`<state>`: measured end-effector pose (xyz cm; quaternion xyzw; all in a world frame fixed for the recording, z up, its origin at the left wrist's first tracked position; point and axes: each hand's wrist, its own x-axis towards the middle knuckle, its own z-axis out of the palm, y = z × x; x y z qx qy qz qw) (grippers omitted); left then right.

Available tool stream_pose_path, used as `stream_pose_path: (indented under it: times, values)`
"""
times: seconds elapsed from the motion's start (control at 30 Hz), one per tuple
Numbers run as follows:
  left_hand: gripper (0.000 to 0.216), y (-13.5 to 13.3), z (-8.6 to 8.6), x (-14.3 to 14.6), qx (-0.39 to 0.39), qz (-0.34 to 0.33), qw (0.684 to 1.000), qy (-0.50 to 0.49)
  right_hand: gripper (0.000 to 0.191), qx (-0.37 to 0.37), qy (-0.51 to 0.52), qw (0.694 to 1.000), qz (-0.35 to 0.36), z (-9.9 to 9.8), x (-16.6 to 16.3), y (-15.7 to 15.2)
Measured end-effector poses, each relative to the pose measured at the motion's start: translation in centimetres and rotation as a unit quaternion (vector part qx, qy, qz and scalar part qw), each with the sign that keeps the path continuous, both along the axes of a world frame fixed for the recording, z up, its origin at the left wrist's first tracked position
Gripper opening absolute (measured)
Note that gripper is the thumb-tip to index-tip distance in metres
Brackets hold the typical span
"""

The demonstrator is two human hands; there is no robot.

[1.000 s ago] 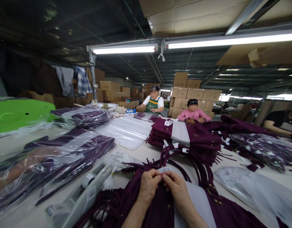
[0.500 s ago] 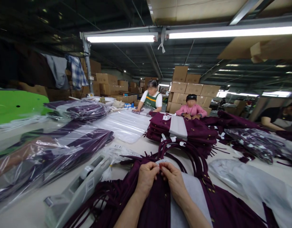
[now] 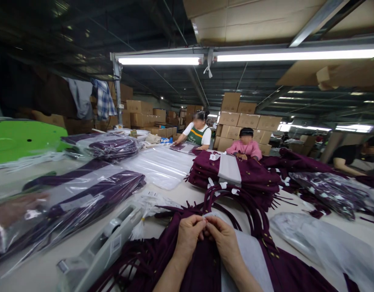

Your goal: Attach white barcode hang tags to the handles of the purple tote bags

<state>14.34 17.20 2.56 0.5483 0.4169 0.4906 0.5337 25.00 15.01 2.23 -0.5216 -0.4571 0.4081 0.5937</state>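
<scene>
Pinching is kept up by the left hand and right hand, their fingertips nearly meeting.

A small reddish thing (too tiny to be identified) seems to be held between them, much as a second ago, so the fine fingertip work is judged unfinished. Purple garments are spread directly beneath, on the bench. At left, a co-worker's hand, seen through clear film, has been drawn farther leftward.
</scene>
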Motion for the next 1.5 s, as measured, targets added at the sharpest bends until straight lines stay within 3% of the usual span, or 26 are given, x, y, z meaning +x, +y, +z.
stream_pose_path:
  times: [0.3,0.47,0.6,0.77,0.97,1.13,1.3,1.5]
  values:
    - [0.031,0.5,-0.8,-0.1,0.054,-0.017,0.996,0.073,0.042,0.011,0.0,1.0,-0.029,-0.5,0.2,0.3]
    - [0.031,0.5,-1.0,-0.4,0.096,-0.033,0.989,0.11,0.035,0.05,-0.12,0.991,-0.044,-1.2,0.3,0.3]
    - [0.032,0.6,-1.3,-0.2,0.074,-0.014,0.992,0.102,0.031,0.052,-0.194,0.977,-0.073,-1.4,0.4,0.2]
    - [0.027,0.6,-1.6,0.1,0.05,0.007,0.997,0.058,0.051,-0.011,-0.097,0.994,-0.042,-1.1,0.6,0.3]
    - [0.016,0.3,-1.2,0.0,0.065,0.005,0.994,0.082,0.033,-0.002,-0.057,0.998,0.007,-0.4,0.6,0.1]
    - [0.017,0.1,-0.7,-0.1,0.076,0.004,0.992,0.101,0.034,-0.004,-0.075,0.997,0.007,-0.5,0.5,0.0]
    - [0.015,-0.1,-0.6,-0.1,0.077,0.008,0.991,0.111,0.023,-0.002,-0.07,0.997,0.019,-0.5,0.6,0.2]
    - [0.015,-0.2,-0.4,-0.1,0.076,0.013,0.991,0.113,0.031,-0.02,0.044,0.999,0.004,0.2,0.4,-0.1]
